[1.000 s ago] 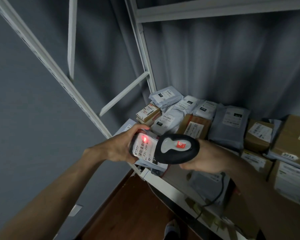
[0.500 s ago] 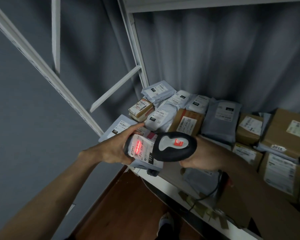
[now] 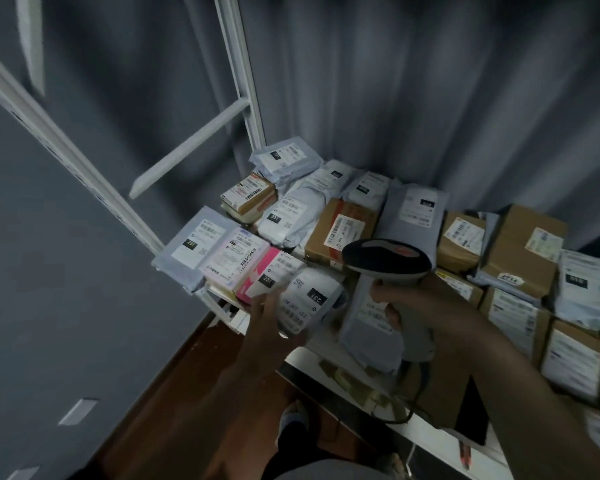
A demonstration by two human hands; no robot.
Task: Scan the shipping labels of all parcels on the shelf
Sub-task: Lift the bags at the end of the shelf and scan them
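A white shelf (image 3: 329, 355) carries many parcels with white shipping labels. My left hand (image 3: 265, 322) holds a small white-labelled parcel (image 3: 307, 299) marked 231 at the shelf's front left, next to a pink parcel (image 3: 260, 275). My right hand (image 3: 406, 303) grips the handle of a black and grey barcode scanner (image 3: 387, 259), whose head points left over the brown box (image 3: 340, 230). No red scan light shows on any label. Grey mailers (image 3: 413, 216) and brown boxes (image 3: 523, 251) fill the shelf behind and to the right.
White shelf uprights (image 3: 239, 74) and a diagonal brace (image 3: 191, 147) stand at the left. A grey curtain (image 3: 413, 81) hangs behind the parcels. The scanner's cable (image 3: 409, 407) droops below the shelf edge. Brown floor (image 3: 174, 410) lies below, with a shoe (image 3: 291, 417) on it.
The red scan light on the small parcel has gone. My left hand has lowered that parcel toward the shelf's front left. The scanner has lifted up and to the right, away from it.
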